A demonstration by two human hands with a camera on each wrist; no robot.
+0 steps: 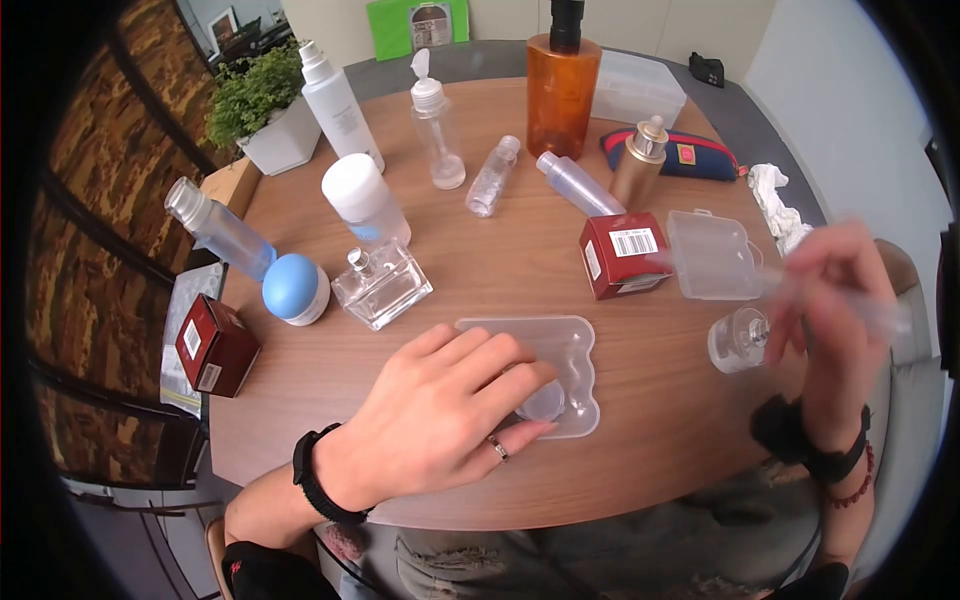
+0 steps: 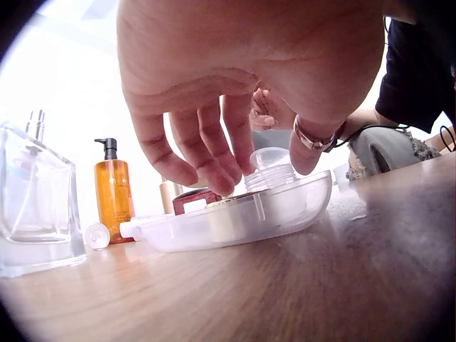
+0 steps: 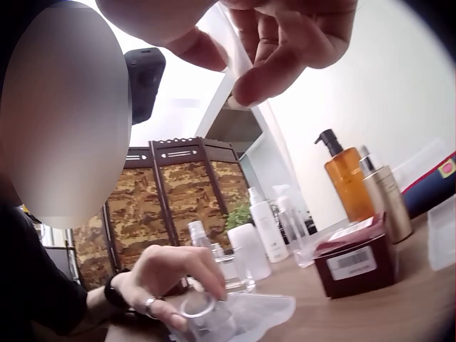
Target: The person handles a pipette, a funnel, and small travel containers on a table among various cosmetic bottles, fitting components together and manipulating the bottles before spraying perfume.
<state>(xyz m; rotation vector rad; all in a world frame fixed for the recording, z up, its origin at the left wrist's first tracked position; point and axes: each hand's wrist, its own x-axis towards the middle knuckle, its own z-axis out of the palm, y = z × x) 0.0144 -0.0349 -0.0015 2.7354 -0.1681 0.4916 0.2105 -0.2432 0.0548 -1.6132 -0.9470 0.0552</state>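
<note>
My left hand (image 1: 440,400) reaches over a clear scalloped plastic tray (image 1: 575,345) near the table's front. Its thumb and fingers hold a small clear round jar (image 1: 543,403) inside that tray; the threaded neck shows in the left wrist view. At the right, my right hand (image 1: 838,290) is raised above the table and pinches a long translucent strip (image 1: 885,312), blurred in the head view. Close below that hand, a small clear glass bottle (image 1: 735,342) with a metal neck lies on the table. Left of the tray lies a rectangular perfume bottle (image 1: 385,285).
A dark red box (image 1: 622,258) and an open clear case (image 1: 715,255) lie beyond the tray. Farther back are an amber pump bottle (image 1: 560,95), a gold bottle (image 1: 640,165) and a navy pouch (image 1: 690,157). A blue-capped jar (image 1: 296,288) and another red box (image 1: 215,345) are at left.
</note>
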